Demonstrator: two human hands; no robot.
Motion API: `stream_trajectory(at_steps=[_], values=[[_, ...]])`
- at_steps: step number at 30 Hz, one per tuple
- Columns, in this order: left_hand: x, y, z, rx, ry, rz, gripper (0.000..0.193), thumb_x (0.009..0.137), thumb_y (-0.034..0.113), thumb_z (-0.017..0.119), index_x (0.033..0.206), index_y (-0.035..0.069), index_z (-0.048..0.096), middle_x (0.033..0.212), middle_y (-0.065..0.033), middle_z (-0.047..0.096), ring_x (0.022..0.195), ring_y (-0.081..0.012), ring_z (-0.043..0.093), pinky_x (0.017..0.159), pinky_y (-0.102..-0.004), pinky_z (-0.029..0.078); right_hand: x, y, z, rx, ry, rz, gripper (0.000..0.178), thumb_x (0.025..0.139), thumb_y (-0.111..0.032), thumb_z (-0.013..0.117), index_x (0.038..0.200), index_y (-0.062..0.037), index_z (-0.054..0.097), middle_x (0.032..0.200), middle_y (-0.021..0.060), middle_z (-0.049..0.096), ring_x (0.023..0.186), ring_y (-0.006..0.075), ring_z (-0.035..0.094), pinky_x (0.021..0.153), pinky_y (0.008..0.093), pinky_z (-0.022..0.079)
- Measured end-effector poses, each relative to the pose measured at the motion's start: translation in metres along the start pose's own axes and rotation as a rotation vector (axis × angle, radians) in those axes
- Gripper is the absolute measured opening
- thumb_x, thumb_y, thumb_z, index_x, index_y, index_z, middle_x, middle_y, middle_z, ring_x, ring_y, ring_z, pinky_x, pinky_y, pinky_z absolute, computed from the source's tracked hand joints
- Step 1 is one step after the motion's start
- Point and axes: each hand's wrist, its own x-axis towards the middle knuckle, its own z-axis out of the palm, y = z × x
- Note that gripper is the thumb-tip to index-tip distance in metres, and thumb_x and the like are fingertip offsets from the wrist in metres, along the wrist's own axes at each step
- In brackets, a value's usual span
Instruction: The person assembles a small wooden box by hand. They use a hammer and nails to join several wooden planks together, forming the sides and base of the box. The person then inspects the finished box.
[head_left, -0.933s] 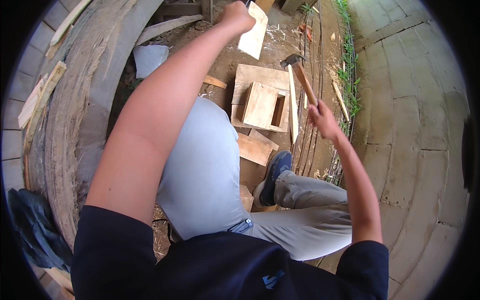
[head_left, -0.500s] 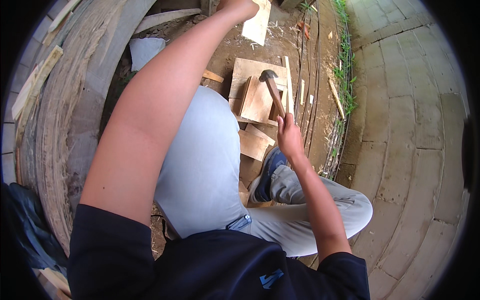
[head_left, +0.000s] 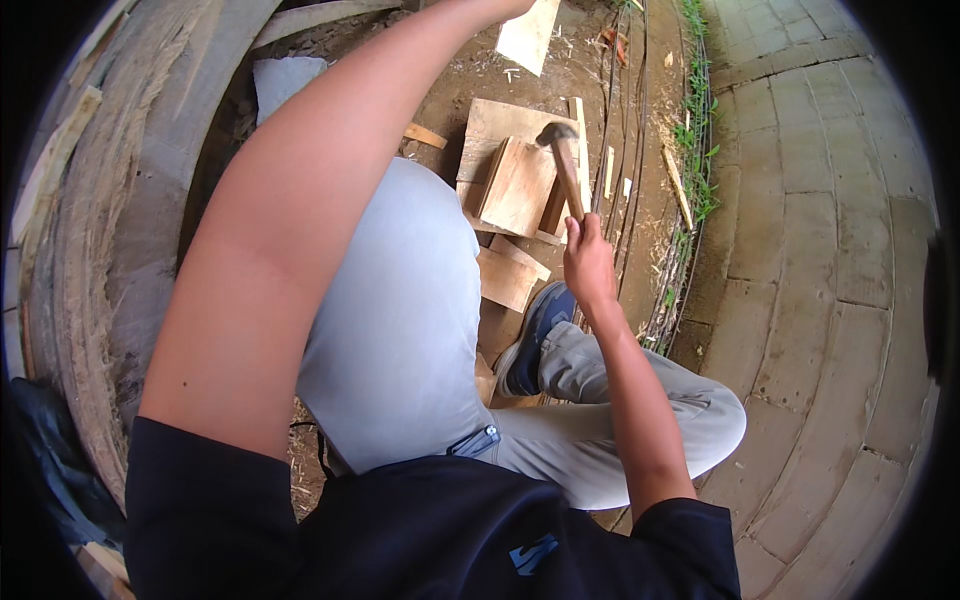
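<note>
My left hand (head_left: 508, 6) is at the top edge, partly cut off by the frame. It appears closed on a pale flat piece of wooden board (head_left: 528, 38), though its fingers are mostly out of sight. My right hand (head_left: 588, 258) grips the lower handle of a hammer (head_left: 568, 172), whose dark metal head points away from me. Beneath and left of the hammer head, a small wooden box-like assembly (head_left: 516, 185) rests on a wider board (head_left: 492, 122). The hammer head appears over its right side; whether it touches cannot be told.
Loose wood offcuts (head_left: 505, 278) lie nearer my shoe (head_left: 541, 335). Thin dark rods (head_left: 625, 150) run along the dirt on the right, beside green plants (head_left: 700, 110) and a block-paved surface (head_left: 800, 300). A large weathered timber (head_left: 130, 200) lies at left, near a grey slab (head_left: 285, 85).
My left hand and the board have shifted right and up toward the frame's edge. The hammer has moved slightly right and away. The view has tilted a little, so the ground things sit higher.
</note>
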Motion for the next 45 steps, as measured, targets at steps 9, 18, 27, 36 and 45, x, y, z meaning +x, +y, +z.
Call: stream_trajectory(at_steps=[9,18,27,36,45], values=[[-0.013,0.017,-0.007,0.021,-0.033,-0.058,0.034,0.083,0.016,0.072,0.112,-0.002,0.070,0.120,-0.0282,0.068,0.118,-0.0403,0.065,0.095,-0.0456,0.055,0.000,-0.010,0.004,-0.002,-0.051,0.040,0.031,0.107,-0.035,0.046,0.106,-0.0049,0.044,0.080,0.0343,0.066,0.078,0.0581,0.063,0.067,0.0633,0.049],[-0.010,0.012,-0.003,0.032,-0.037,-0.035,0.031,0.083,0.016,0.073,0.108,-0.002,0.072,0.117,-0.0282,0.069,0.115,-0.0392,0.067,0.091,-0.0442,0.057,-0.008,0.006,0.012,-0.019,0.039,-0.060,0.025,0.107,-0.030,0.048,0.106,-0.0044,0.045,0.070,0.0325,0.064,0.069,0.0555,0.063,0.058,0.0608,0.048],[-0.015,0.017,-0.005,-0.007,-0.044,-0.013,0.033,0.082,0.016,0.072,0.108,-0.004,0.070,0.117,-0.0296,0.068,0.117,-0.0393,0.066,0.095,-0.0448,0.055,-0.014,-0.001,0.014,-0.021,-0.048,-0.049,0.027,0.106,-0.030,0.049,0.106,-0.0037,0.044,0.079,0.0346,0.065,0.076,0.0572,0.063,0.065,0.0628,0.050],[0.005,-0.007,0.006,0.049,-0.005,0.173,0.039,0.079,0.021,0.076,0.106,-0.006,0.068,0.110,-0.0292,0.070,0.112,-0.0400,0.067,0.093,-0.0440,0.055,-0.009,-0.002,0.009,0.029,-0.079,-0.005,0.030,0.106,-0.031,0.050,0.105,-0.0016,0.046,0.083,0.0362,0.066,0.080,0.0590,0.062,0.071,0.0636,0.049],[0.017,-0.009,-0.007,-0.001,0.102,0.130,0.043,0.077,0.026,0.079,0.104,-0.005,0.068,0.111,-0.0281,0.070,0.110,-0.0385,0.068,0.091,-0.0430,0.056,0.086,-0.004,-0.044,-0.020,-0.066,0.123,0.038,0.107,-0.045,0.043,0.117,-0.0102,0.052,0.091,0.0269,0.069,0.087,0.0478,0.067,0.074,0.0564,0.052]])
